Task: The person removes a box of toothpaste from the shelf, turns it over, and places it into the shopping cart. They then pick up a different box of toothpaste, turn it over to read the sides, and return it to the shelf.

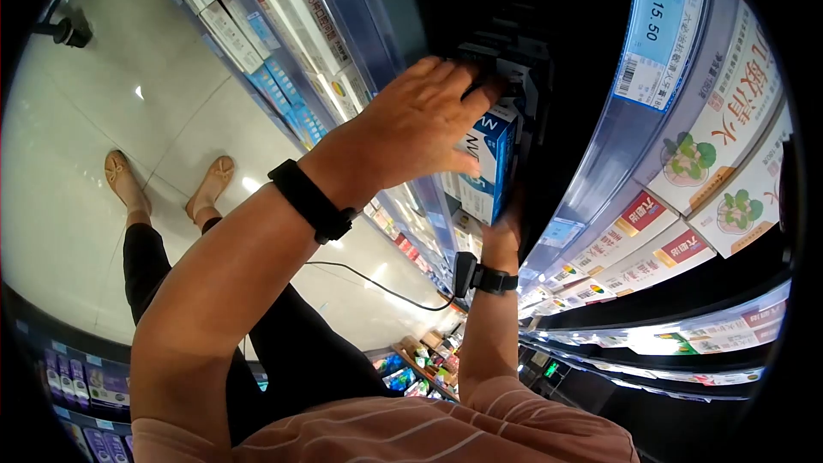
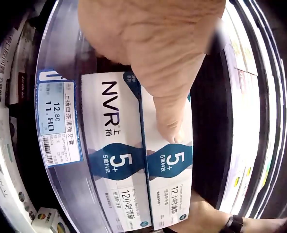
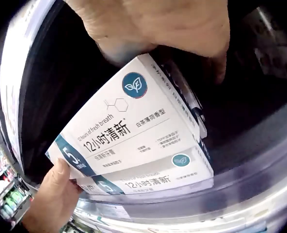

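Now my left hand (image 1: 420,124) and right hand (image 1: 506,230) are gripping the toothpaste box (image 1: 485,163). It is looking only partway onto the shelf (image 3: 240,199).

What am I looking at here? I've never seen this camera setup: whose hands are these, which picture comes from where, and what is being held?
There is no machine here. These are a person's two bare hands at a shop shelf. The wide picture comes from a camera worn on the head, looking down past both arms. The other two come from a camera on each wrist, so each hand looms at the top of its own picture.

The left hand grips a white and blue box, with its thumb pressed on the printed front. The right hand grips the same box at its other end, and the box is tilted. A second box of the same kind lies under it on the shelf, behind a clear rail that carries a price tag.
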`<action>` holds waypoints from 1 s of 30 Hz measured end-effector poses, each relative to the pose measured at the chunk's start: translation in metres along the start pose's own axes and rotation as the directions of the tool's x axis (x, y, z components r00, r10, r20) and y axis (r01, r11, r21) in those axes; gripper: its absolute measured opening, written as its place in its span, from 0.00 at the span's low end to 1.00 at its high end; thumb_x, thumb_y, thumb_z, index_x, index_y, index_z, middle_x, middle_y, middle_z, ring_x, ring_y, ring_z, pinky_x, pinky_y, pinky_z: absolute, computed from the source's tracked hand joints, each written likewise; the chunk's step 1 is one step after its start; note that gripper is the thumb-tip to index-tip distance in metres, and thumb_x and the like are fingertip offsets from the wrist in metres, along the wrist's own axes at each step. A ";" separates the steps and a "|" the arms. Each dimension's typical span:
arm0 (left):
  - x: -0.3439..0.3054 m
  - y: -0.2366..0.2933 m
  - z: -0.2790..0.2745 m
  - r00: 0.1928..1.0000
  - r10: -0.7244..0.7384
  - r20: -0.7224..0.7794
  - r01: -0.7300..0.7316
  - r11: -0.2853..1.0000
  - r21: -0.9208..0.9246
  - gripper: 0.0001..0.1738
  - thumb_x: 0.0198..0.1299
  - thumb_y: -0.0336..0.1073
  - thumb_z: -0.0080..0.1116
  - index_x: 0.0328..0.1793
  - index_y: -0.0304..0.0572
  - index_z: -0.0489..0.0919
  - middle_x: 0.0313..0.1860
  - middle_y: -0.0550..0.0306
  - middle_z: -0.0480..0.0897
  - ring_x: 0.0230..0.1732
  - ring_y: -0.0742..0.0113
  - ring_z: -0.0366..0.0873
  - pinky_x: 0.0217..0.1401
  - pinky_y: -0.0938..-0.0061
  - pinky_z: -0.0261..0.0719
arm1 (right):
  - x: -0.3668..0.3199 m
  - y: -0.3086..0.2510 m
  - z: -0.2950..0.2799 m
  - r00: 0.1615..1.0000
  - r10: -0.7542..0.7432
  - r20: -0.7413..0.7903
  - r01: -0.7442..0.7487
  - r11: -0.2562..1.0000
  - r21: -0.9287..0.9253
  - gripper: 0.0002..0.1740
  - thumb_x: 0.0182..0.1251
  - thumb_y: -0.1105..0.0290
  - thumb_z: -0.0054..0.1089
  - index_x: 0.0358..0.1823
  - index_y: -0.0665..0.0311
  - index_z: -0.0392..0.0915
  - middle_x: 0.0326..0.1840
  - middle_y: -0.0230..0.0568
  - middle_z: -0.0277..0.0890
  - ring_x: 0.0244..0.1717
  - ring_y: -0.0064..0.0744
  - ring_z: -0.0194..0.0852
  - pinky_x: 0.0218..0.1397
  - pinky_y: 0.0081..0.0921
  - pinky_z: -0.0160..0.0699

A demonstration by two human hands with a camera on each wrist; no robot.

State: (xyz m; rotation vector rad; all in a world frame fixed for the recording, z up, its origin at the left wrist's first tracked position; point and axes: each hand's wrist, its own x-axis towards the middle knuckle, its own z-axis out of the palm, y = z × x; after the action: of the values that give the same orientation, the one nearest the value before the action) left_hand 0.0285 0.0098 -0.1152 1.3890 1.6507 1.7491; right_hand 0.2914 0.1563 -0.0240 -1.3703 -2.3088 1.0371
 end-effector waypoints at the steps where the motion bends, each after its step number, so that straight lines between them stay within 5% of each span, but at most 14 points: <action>1: 0.000 0.000 0.001 1.000 0.002 0.002 -0.002 1.000 0.002 0.51 0.47 0.54 0.78 0.75 0.41 0.68 0.66 0.41 0.73 0.70 0.44 0.68 0.76 0.55 0.65 | 0.004 0.003 -0.007 0.986 0.167 0.004 -0.160 0.938 0.308 0.33 0.80 0.54 0.44 0.80 0.60 0.55 0.78 0.46 0.62 0.76 0.40 0.60 0.79 0.34 0.57; 3: -0.001 0.000 0.003 1.000 -0.005 -0.001 0.005 1.000 0.005 0.50 0.48 0.54 0.78 0.75 0.41 0.69 0.66 0.41 0.73 0.70 0.43 0.67 0.76 0.54 0.66 | 0.013 -0.003 -0.024 0.862 0.500 0.079 -0.376 0.528 0.761 0.34 0.83 0.48 0.34 0.80 0.59 0.55 0.79 0.45 0.61 0.77 0.40 0.59 0.80 0.34 0.54; 5: -0.001 0.000 0.004 1.000 -0.011 -0.002 0.011 1.000 0.013 0.49 0.49 0.55 0.77 0.74 0.41 0.69 0.66 0.40 0.73 0.71 0.43 0.67 0.76 0.54 0.66 | 0.016 0.009 -0.037 0.804 0.593 0.043 -0.446 0.555 0.702 0.35 0.83 0.45 0.29 0.81 0.58 0.55 0.79 0.44 0.60 0.77 0.41 0.59 0.80 0.35 0.54; 7: -0.001 0.001 0.005 1.000 -0.013 -0.003 0.013 1.000 0.027 0.48 0.50 0.55 0.77 0.73 0.41 0.70 0.66 0.40 0.73 0.71 0.43 0.67 0.76 0.54 0.66 | 0.017 0.045 -0.039 0.914 0.374 -0.161 -0.357 0.926 0.122 0.34 0.83 0.46 0.29 0.81 0.58 0.55 0.79 0.43 0.60 0.77 0.42 0.59 0.80 0.35 0.54; 12: 0.000 0.002 -0.001 0.997 -0.046 0.070 0.044 0.999 0.022 0.48 0.50 0.55 0.77 0.73 0.40 0.70 0.65 0.41 0.74 0.71 0.43 0.67 0.74 0.53 0.68 | 0.018 -0.039 0.015 0.914 0.372 -0.161 -0.343 0.921 0.183 0.32 0.85 0.52 0.31 0.82 0.59 0.49 0.82 0.45 0.56 0.80 0.36 0.56 0.80 0.33 0.61; 15: 0.001 0.003 -0.001 0.995 -0.062 0.081 0.061 0.998 0.017 0.48 0.50 0.55 0.76 0.74 0.41 0.70 0.65 0.41 0.74 0.70 0.43 0.68 0.74 0.53 0.68 | 0.020 -0.034 0.011 0.931 0.338 -0.141 -0.311 0.933 0.183 0.31 0.86 0.53 0.31 0.82 0.58 0.50 0.81 0.42 0.57 0.78 0.36 0.59 0.79 0.32 0.62; 22: 0.004 0.005 -0.004 0.978 -0.116 0.171 0.112 0.993 0.034 0.47 0.53 0.56 0.74 0.76 0.44 0.69 0.70 0.41 0.71 0.72 0.41 0.66 0.76 0.51 0.66 | 0.021 -0.065 0.029 0.979 0.058 -0.195 -0.137 0.896 -0.422 0.33 0.81 0.56 0.48 0.80 0.62 0.54 0.77 0.50 0.61 0.74 0.43 0.63 0.76 0.39 0.61; 25: 0.005 0.007 -0.004 0.973 -0.147 0.176 0.137 0.988 0.068 0.47 0.54 0.57 0.73 0.76 0.45 0.68 0.71 0.40 0.70 0.74 0.40 0.64 0.78 0.51 0.64 | 0.025 -0.054 0.022 0.991 -0.091 -0.099 0.044 0.914 -0.402 0.34 0.80 0.58 0.49 0.80 0.62 0.54 0.78 0.52 0.59 0.74 0.44 0.63 0.77 0.39 0.61; 30: 0.006 0.008 -0.004 0.964 -0.166 0.207 0.154 0.985 0.073 0.47 0.54 0.57 0.72 0.76 0.45 0.68 0.71 0.40 0.70 0.75 0.41 0.63 0.78 0.50 0.63 | 0.024 -0.061 0.025 0.990 -0.084 -0.111 0.029 0.902 -0.430 0.33 0.80 0.58 0.49 0.80 0.62 0.55 0.79 0.53 0.58 0.77 0.45 0.60 0.78 0.41 0.59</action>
State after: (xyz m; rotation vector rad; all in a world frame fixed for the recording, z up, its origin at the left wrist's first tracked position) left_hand 0.0248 0.0104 -0.1051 1.3716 1.6556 1.4221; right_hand 0.2246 0.1470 -0.0027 -1.4541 -2.5570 0.4169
